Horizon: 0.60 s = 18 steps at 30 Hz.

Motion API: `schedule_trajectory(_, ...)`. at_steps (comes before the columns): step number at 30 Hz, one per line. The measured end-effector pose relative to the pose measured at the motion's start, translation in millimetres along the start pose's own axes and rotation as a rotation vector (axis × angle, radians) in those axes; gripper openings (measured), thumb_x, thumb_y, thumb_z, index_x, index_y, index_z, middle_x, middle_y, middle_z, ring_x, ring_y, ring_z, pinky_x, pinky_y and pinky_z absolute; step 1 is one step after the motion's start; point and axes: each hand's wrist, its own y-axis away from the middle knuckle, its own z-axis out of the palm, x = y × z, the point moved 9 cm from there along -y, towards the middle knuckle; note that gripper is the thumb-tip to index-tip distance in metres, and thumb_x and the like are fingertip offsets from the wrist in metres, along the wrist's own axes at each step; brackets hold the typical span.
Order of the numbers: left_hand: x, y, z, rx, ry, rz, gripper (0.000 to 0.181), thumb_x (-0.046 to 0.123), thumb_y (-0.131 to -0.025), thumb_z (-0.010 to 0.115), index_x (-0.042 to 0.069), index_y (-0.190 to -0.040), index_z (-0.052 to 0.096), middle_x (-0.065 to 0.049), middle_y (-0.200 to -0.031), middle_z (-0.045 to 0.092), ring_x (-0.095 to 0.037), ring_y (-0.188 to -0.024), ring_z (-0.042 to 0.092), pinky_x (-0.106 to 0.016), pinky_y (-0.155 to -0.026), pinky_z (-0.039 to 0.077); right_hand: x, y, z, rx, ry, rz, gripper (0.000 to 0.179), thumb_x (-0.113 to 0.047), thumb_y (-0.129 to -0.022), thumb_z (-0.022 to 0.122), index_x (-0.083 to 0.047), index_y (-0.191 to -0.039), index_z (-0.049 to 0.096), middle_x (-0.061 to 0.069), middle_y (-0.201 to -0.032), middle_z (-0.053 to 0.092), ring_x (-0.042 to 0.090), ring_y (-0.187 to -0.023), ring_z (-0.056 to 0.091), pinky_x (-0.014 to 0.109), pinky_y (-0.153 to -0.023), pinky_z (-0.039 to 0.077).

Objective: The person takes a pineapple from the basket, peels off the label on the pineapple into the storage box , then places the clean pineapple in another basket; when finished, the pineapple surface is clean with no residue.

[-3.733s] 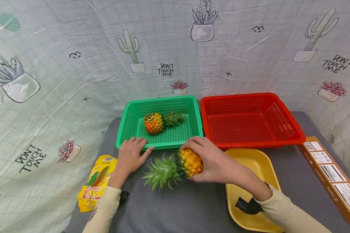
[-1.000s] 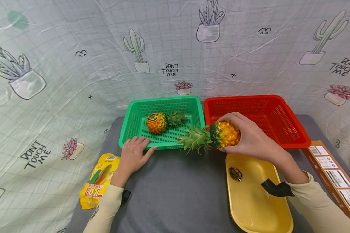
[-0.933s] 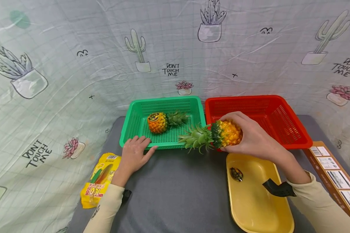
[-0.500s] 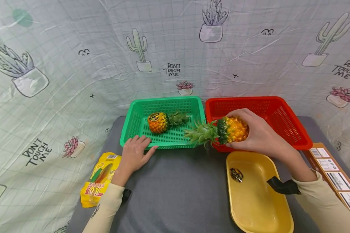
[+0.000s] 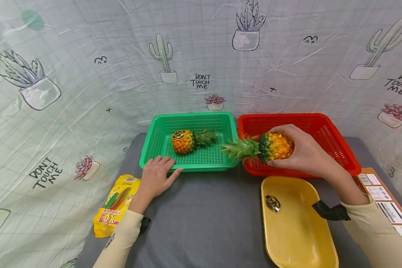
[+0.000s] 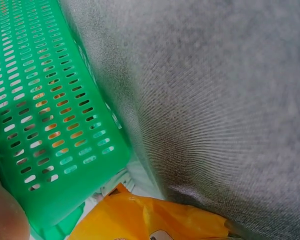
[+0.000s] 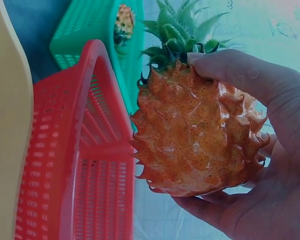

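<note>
In my right hand (image 5: 306, 152) I grip a small pineapple (image 5: 278, 147) by its body, its leafy crown pointing left. It hangs over the front part of the red basket (image 5: 345, 149). The right wrist view shows my thumb near the base of the crown and my fingers round the far side of the fruit (image 7: 195, 130). My left hand (image 5: 157, 176) rests with fingers extended on the front rim of the green basket (image 5: 217, 167). A second pineapple (image 5: 184, 141) with a black sticker lies on its side in that green basket.
A yellow tray (image 5: 299, 230) stands in front of the red basket, with a black-and-gold sticker (image 5: 273, 203) inside. A yellow snack bag (image 5: 115, 204) lies at the left. A brown box (image 5: 382, 197) with labels lies at the right, partly behind my forearm. Printed cloth (image 5: 201, 48) hangs behind.
My right hand has carried the pineapple from in front of the green basket rightward and away from me, over the red basket. The left hand stays on the green rim. The view has shifted slightly.
</note>
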Motion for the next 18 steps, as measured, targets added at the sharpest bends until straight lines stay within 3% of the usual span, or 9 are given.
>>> schedule_trajectory(5,-0.1,-1.0,1.0,-0.002,-0.001,-0.003,0.035,0.041,-0.094,0.077,0.010,-0.087,0.061,-0.004,-0.082,0.054,-0.026,-0.066,0.043,-0.041,-0.056,0.034,5,-3.4,-4,-0.007,0.006,0.008,0.079,-0.028,-0.069,0.103,-0.015,-0.136,0.062,0.000,-0.128,0.061,0.018,-0.106,0.058,0.027,-0.082,0.052)
schedule_trajectory(18,-0.7,-0.3,2.9,-0.015,-0.008,-0.008,0.034,0.041,-0.096,0.074,0.012,-0.088,0.058,-0.004,-0.084,0.055,-0.027,-0.067,0.044,-0.042,-0.057,0.035,25,-9.8,-19,-0.017,0.029,0.098,0.080,-0.030,-0.073,0.101,-0.013,-0.139,0.059,0.005,-0.128,0.060,0.023,-0.107,0.057,0.028,-0.082,0.049)
